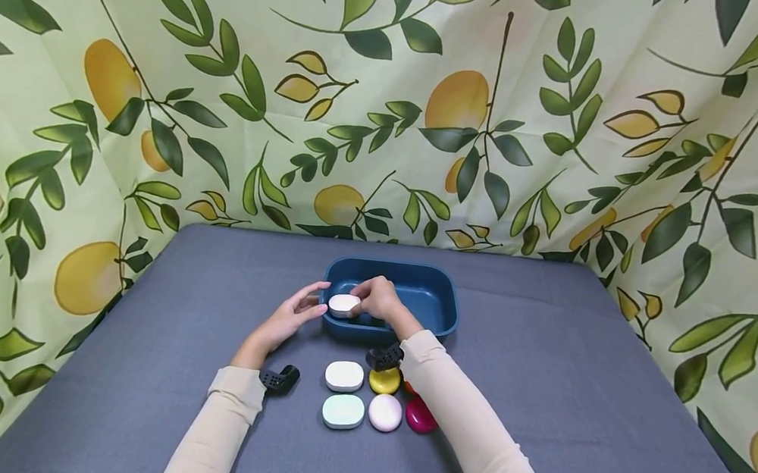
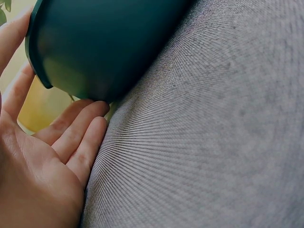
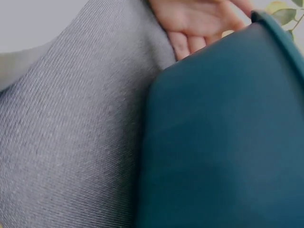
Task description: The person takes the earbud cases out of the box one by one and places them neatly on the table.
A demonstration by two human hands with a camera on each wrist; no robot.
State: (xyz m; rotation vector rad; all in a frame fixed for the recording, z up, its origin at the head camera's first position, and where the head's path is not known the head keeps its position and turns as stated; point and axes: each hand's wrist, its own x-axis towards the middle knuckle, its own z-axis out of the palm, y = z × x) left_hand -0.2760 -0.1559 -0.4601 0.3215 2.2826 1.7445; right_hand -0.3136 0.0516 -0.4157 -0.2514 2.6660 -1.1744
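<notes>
Inside the left end of a blue rectangular tub (image 1: 441, 303), my right hand (image 1: 378, 297) pinches a white oval soap bar (image 1: 343, 305). The tub's side hides this grip in the right wrist view. My left hand (image 1: 287, 322) is at the tub's left end, its fairly straight fingers spread against the rim and outer wall. Seen in the left wrist view, several fingers (image 2: 78, 130) lie low beside the tub wall (image 2: 104, 42), close to the cloth.
Before the tub lie a white oval bar (image 1: 344, 376), a mint oval bar (image 1: 343, 411), a yellow round bar (image 1: 384, 380), a pale pink round bar (image 1: 385, 413) and a crimson bar (image 1: 421, 416). The right sleeve partly covers an orange-red piece (image 1: 409, 387). A leaf-patterned curtain (image 1: 390, 116) hangs behind.
</notes>
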